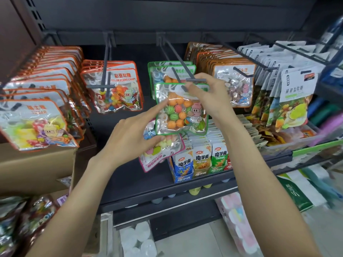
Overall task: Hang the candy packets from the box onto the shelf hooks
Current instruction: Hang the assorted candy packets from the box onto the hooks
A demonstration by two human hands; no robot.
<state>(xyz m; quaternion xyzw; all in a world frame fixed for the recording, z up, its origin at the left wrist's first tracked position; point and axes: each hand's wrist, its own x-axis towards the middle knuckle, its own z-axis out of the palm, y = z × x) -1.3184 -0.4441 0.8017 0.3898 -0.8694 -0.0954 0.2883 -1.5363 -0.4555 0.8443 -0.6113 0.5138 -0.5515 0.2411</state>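
Fingers of my right hand (207,95) pinch the top edge of a green-rimmed candy packet (181,110) at the tip of a shelf hook (178,61). My left hand (130,136) grips a pink-rimmed packet (161,151) below it, forefinger stretched against the green one. More green packets (170,71) hang behind.

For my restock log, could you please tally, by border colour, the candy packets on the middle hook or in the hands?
Green-bordered clear plastic candy packets: 3
Pink-bordered clear plastic candy packet: 1
Total: 4
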